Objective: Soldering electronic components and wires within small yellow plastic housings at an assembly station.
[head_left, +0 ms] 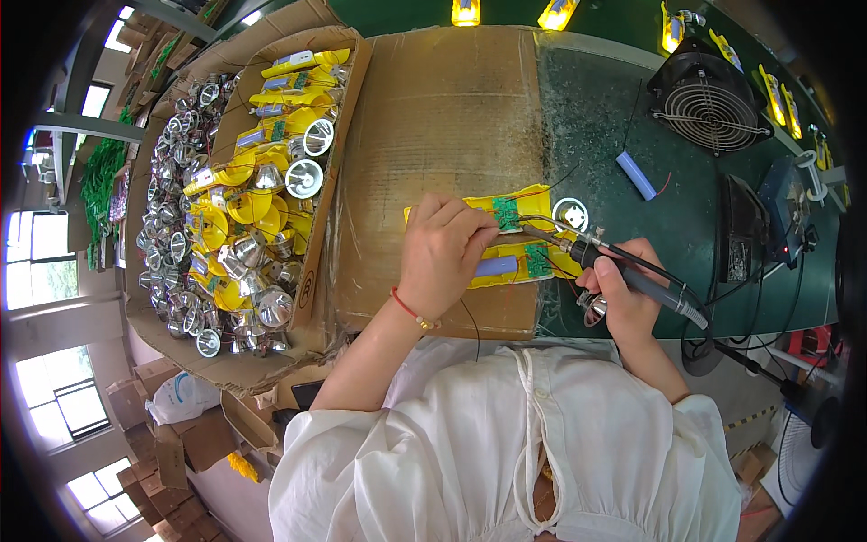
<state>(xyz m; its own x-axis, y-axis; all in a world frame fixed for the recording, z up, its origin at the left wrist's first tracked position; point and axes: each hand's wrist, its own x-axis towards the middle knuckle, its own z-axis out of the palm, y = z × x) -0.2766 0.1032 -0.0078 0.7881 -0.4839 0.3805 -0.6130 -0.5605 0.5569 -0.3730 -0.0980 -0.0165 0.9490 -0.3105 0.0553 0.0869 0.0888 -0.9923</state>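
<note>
My right hand [625, 291] grips a soldering iron [646, 287], with a thin metal tube running along its shaft. The iron's tip reaches to the edge of a green circuit board [506, 213] in the upper yellow housing [533, 200]. My left hand [444, 248] is closed in a pinch beside that board; what its fingertips hold is too small to make out. Just below lies a second yellow housing [488, 281] with a blue cylindrical battery [497, 266] and another green board [538, 261]. A white-rimmed reflector cup [571, 214] sits at the upper housing's right end, and a silver reflector [592, 309] by my right hand.
On the left, a cardboard box [348, 117] holds many yellow housings and silver reflectors. A cardboard sheet [433, 99] covers part of the green table. Farther right are a loose blue battery [637, 175], a black fan [711, 108] and a solder spool [810, 176]. Lit yellow lamps [558, 13] line the far edge.
</note>
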